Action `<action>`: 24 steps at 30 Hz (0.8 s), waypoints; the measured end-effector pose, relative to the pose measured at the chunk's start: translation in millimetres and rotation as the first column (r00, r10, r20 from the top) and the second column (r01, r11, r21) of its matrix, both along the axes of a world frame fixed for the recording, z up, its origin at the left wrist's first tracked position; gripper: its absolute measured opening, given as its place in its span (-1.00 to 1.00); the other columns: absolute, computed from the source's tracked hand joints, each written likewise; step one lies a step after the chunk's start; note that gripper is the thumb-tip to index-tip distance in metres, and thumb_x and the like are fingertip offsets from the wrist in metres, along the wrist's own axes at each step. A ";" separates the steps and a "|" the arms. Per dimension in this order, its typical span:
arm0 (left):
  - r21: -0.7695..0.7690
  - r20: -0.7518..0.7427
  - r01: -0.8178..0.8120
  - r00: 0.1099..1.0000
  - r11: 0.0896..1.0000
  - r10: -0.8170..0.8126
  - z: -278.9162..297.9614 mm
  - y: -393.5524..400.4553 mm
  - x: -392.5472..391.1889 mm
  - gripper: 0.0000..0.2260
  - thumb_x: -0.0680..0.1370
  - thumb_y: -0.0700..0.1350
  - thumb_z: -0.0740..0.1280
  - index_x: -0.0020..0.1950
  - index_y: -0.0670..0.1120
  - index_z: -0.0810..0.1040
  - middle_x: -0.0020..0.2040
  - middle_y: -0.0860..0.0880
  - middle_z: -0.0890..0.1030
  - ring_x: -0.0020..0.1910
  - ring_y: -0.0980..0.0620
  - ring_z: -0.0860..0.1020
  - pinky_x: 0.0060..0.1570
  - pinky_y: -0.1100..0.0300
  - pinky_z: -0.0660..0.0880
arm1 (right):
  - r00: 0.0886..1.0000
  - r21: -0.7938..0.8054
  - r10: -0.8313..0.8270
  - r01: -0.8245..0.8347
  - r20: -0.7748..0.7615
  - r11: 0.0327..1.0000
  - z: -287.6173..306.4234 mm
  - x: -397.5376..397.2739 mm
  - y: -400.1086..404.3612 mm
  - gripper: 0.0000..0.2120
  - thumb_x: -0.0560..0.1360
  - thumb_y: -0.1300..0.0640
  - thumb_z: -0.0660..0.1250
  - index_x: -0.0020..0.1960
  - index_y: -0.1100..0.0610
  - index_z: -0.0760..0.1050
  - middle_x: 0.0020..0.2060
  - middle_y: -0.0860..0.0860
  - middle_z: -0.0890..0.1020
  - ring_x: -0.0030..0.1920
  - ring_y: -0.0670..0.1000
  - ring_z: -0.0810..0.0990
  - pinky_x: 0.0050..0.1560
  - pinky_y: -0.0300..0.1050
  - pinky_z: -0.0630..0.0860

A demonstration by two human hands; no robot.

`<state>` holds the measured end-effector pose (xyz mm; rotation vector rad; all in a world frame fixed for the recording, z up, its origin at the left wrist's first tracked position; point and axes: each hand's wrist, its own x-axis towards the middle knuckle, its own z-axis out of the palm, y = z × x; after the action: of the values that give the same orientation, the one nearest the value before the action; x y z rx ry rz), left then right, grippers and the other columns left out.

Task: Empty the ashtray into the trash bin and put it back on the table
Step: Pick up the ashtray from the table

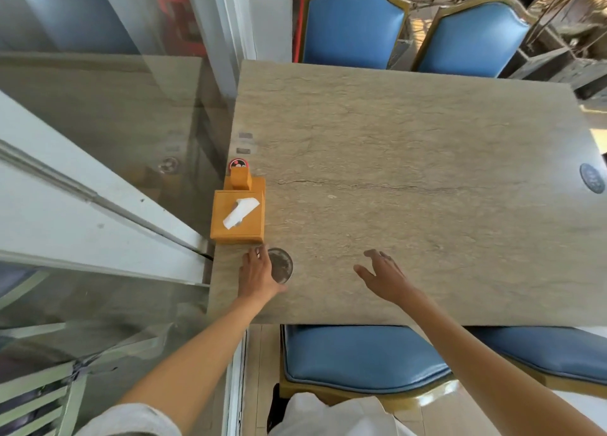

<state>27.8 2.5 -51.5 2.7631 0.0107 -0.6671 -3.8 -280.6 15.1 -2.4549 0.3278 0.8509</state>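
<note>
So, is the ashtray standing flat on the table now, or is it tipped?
Flat: the ashtray sits on the table with its round opening facing up. The left hand is around its left side.

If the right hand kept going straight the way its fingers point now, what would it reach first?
Nothing close by, as far as I can judge. The right hand hovers open, fingers aimed up-left across bare table. The ashtray in the left hand and the tissue box lie off to the left of that line.
</note>
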 end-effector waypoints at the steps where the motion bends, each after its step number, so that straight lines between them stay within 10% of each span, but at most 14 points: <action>1: -0.013 0.003 -0.009 1.000 1.000 0.009 0.6 0.6 -0.4 0.02 0.18 0.20 0.63 0.48 -0.05 0.20 0.41 -0.15 0.32 0.36 -0.15 0.35 0.18 -0.03 0.52 | 1.000 0.007 -0.010 0.010 0.002 1.000 0.7 -1.5 -1.4 -0.42 0.67 -0.08 0.23 0.54 0.25 0.27 0.52 0.21 0.40 0.54 0.21 0.33 0.46 0.07 0.31; 19: -0.282 0.301 0.269 0.936 0.921 -0.181 114.4 -137.6 -42.2 -0.03 0.18 0.27 0.55 0.50 0.04 0.25 0.27 -0.03 0.36 0.28 -0.01 0.32 0.23 0.09 0.49 | 0.875 0.464 -0.477 0.390 0.082 0.795 59.3 -52.3 -82.6 -0.61 0.65 -0.10 0.27 0.34 0.14 0.52 0.18 0.04 0.61 0.20 0.06 0.58 0.28 -0.01 0.49; 24: -0.357 0.340 0.388 0.901 0.850 -0.268 147.3 -204.9 -82.0 -0.05 0.19 0.31 0.54 0.50 0.09 0.27 0.26 0.02 0.37 0.27 0.03 0.32 0.27 0.16 0.41 | 0.762 0.692 -0.648 0.466 0.004 0.552 87.4 -100.6 -136.8 -0.69 0.70 -0.01 0.22 0.21 0.17 0.60 0.19 0.17 0.69 0.21 0.16 0.67 0.26 0.09 0.58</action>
<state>-54.2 -202.4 95.8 2.4230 -0.6149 -0.2974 -104.4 -417.4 102.5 -1.5878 0.5700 0.2605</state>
